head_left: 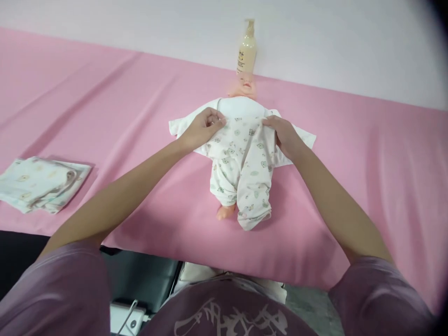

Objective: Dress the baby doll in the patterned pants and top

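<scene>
A baby doll [242, 87] lies on its back on the pink sheet [122, 93], head pointing away from me. It wears a white printed romper [241, 163]. One bare foot sticks out of the left leg. My left hand [203, 127] pinches the romper's front edge near the doll's chest. My right hand [282, 133] grips the other front flap at the doll's far side. The two flaps lie partly apart over a white undershirt.
A cream pump bottle [247, 49] stands just behind the doll's head by the white wall. A folded printed cloth [40, 183] lies at the left near the bed's front edge. Below the edge are a dark floor and a white device with a cable.
</scene>
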